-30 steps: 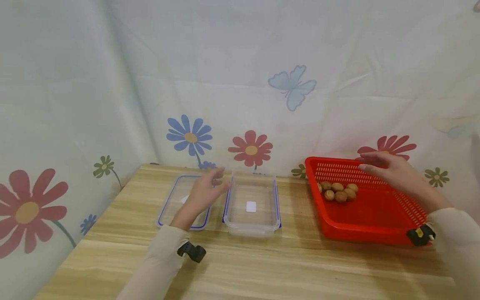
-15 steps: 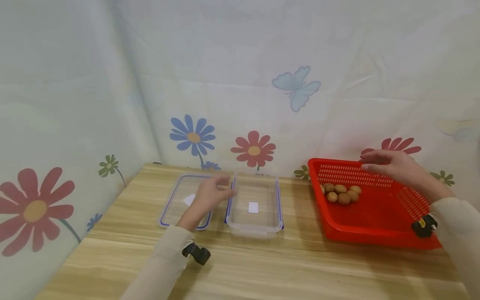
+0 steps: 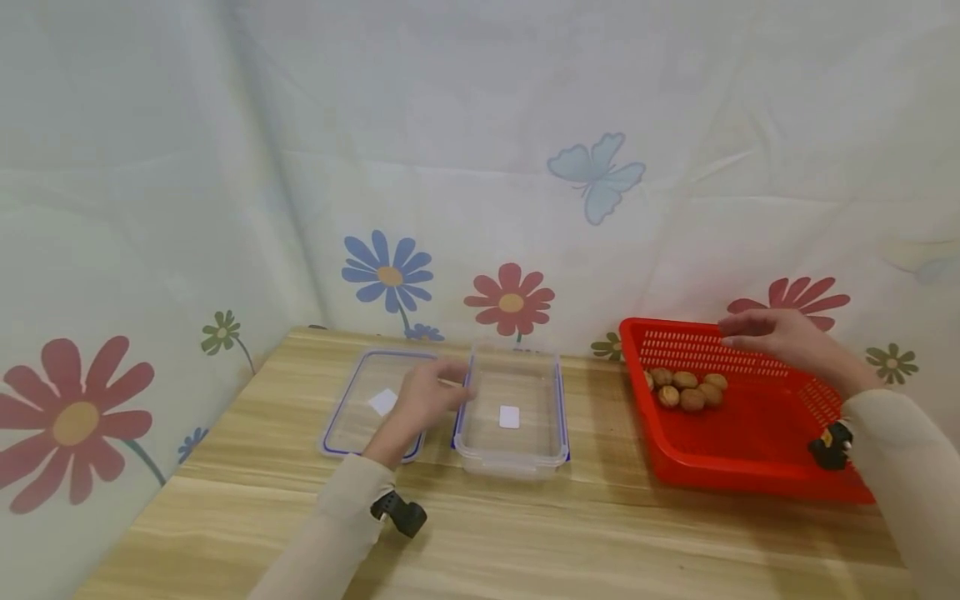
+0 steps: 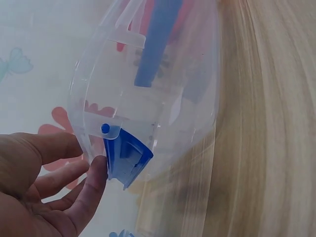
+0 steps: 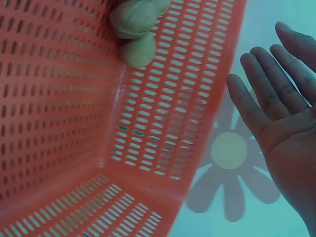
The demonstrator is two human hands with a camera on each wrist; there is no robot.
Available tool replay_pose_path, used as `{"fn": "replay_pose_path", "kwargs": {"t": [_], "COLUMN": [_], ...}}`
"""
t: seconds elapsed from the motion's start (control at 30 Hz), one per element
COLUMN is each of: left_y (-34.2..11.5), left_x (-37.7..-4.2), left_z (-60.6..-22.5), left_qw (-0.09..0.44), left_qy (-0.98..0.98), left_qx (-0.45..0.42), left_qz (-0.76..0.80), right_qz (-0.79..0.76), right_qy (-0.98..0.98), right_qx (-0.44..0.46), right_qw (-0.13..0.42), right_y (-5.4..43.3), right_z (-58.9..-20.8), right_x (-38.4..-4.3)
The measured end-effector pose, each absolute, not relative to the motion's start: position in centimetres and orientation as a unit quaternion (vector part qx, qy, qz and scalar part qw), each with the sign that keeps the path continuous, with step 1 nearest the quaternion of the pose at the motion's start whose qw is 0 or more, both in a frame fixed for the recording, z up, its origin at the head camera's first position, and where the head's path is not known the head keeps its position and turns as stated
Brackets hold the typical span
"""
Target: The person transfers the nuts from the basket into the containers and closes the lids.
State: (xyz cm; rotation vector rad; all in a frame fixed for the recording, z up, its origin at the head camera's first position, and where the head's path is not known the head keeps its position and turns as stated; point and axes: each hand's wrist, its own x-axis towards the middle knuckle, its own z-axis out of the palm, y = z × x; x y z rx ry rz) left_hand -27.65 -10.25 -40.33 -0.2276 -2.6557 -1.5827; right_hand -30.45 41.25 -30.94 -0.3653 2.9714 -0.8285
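Note:
My left hand point(image 3: 429, 397) is at the left rim of a clear plastic food container point(image 3: 517, 454), its fingers loosely bent. In the left wrist view, the fingertips overlap the container's edge beside a blue locking clip point(image 4: 129, 154). The container's lid point(image 3: 347, 417), edged in blue, lies flat left of it, partly behind my left hand. My right hand point(image 3: 787, 340), fingers extended and holding nothing, is above the far side of a red plastic basket point(image 3: 757, 468). Several walnuts point(image 3: 692, 400) sit together in the basket's left part. The right wrist view shows the palm point(image 5: 291, 143) beside the basket wall.
The wooden table point(image 3: 525, 542) ends at a curtain point(image 3: 450, 108) printed with flowers and a butterfly, which hangs behind and to the left. White labels show on the container point(image 3: 509, 417) and on the lid point(image 3: 383, 402). A strip of table separates container and basket.
My left hand has moved slightly right and down to the container's rim. My right hand has stayed over the basket's far side, slightly lower. The head view has shifted a little.

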Motion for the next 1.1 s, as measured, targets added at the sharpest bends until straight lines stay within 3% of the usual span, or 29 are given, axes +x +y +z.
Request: {"fn": "replay_pose_path", "kwargs": {"t": [0.2, 0.57, 1.1], "left_y": [-10.3, -10.3, -10.4], "left_x": [-27.7, -27.8, -27.7], "left_z": [-40.4, -40.4, -40.3], "left_qw": [0.017, 0.01, 0.008], "left_qy": [-0.851, -0.85, -0.848], "left_qx": [-0.071, -0.068, -0.076], "left_qz": [-0.52, -0.523, -0.525], "right_qz": [-0.275, -0.289, -0.24], "right_qy": [0.951, 0.951, 0.959], "right_qx": [-0.138, -0.089, -0.105], "right_qw": [0.007, 0.066, 0.108], "right_y": [42.1, 42.8, 43.1], "right_z": [-32.6, -34.4, -36.0], "right_x": [-31.4, -31.5, -32.4]}}
